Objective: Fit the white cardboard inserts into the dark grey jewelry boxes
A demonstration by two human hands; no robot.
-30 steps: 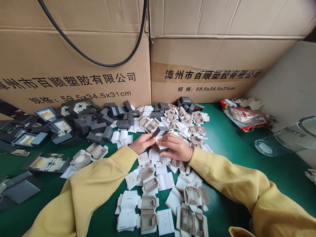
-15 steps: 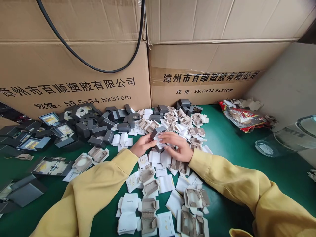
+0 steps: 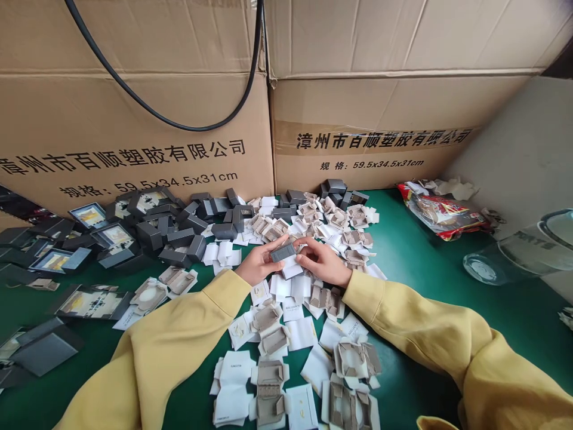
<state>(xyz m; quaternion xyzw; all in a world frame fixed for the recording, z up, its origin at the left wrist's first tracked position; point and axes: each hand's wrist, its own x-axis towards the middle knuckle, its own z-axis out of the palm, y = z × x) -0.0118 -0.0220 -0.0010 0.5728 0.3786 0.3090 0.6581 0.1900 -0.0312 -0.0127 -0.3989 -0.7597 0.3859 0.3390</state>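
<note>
A small dark grey box [image 3: 283,252] is held above the middle of the table between my two hands. My left hand [image 3: 259,263] grips its left end, thumb in front and fingers behind. My right hand [image 3: 324,263] has curled fingers and thumb at its right end. A white card piece [image 3: 292,269] shows just below the dark side; I cannot tell whether it belongs to the box or lies beneath. Under and around my hands are white folded card inserts [image 3: 302,331] and grey-brown unfolded inserts [image 3: 271,373].
Dark grey boxes [image 3: 181,239] are heaped at the back left, some showing framed inserts. Large cardboard cartons [image 3: 134,131] stand behind, with a black cable [image 3: 197,128] hanging in front. On the right are a red snack bag [image 3: 441,212] and a clear plastic container [image 3: 514,257].
The small box has been turned in my hands: its white face was uppermost, and now a dark side shows. My right fingers have drawn back from over it to its right end.
</note>
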